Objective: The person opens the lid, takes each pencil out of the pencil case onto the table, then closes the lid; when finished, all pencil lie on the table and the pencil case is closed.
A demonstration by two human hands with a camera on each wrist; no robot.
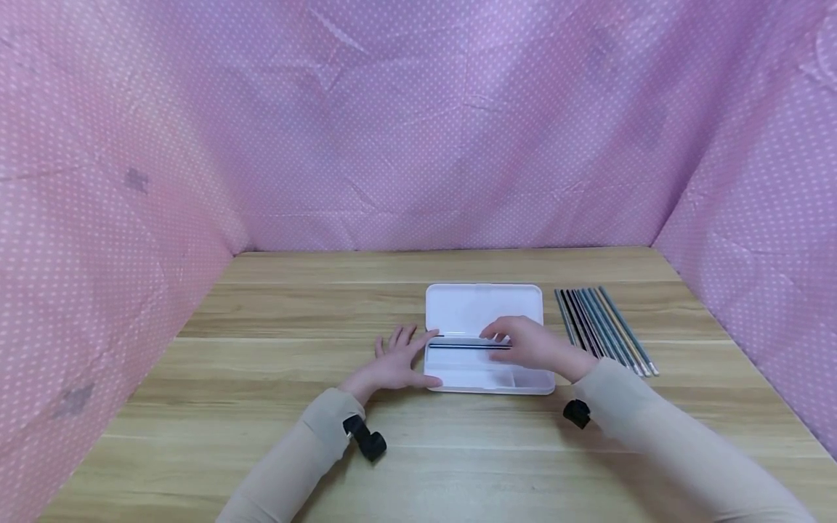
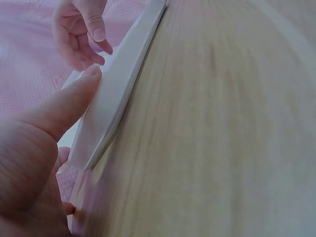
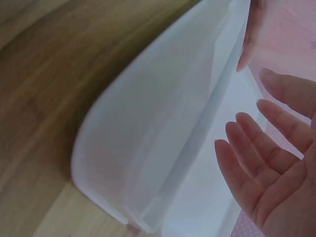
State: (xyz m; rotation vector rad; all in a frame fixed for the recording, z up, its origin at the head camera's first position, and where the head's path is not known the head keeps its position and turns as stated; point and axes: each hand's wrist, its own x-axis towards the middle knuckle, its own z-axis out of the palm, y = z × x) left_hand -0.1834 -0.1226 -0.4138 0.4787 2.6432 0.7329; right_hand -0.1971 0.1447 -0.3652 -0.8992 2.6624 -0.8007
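A white pencil case (image 1: 471,378) lies with its lid (image 1: 480,309) laid back. Inside its tray, dark pencils (image 1: 464,346) rest lengthwise along the hinge side. At the case's left end my left hand (image 1: 392,367) is spread, its thumb on the front corner and its index finger near the hinge. Over the right half of the case hovers my right hand (image 1: 532,345), fingers gently bent and covering the pencils' right ends in the head view. In the right wrist view, nothing lies between the fingers (image 3: 264,143) of that hand.
To the right of the case, a row of several pencils (image 1: 598,323) lies slanted on the wooden table (image 1: 314,305), partly behind my right wrist. Pink dotted cloth (image 1: 445,145) hangs around the table's back and sides. Small compartments (image 1: 532,378) divide the case's front right.
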